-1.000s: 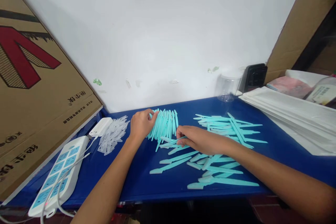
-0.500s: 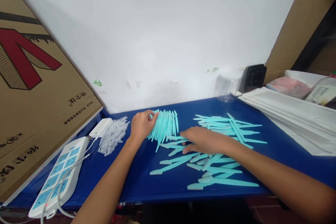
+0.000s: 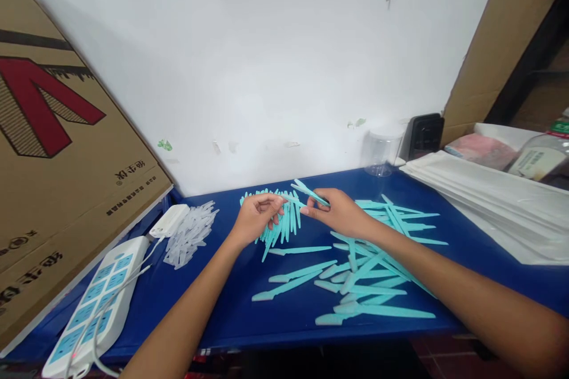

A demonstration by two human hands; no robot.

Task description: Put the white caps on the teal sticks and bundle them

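Two bare hands work above a blue bench against a white wall. The right hand holds a few turquoise sticks between thumb and fingers, their ends pointing up and to the left. The left hand is just beside it, its fingers drawn close together at the pale end of one stick; whether they grip it I cannot tell. Below and behind the left hand lies a tight row of matching sticks, side by side. A looser, crisscrossed pile spreads under the right forearm and toward the bench's front edge. To the left, a heap of clear plastic pieces lies against a white adapter, with a white power strip nearer the viewer
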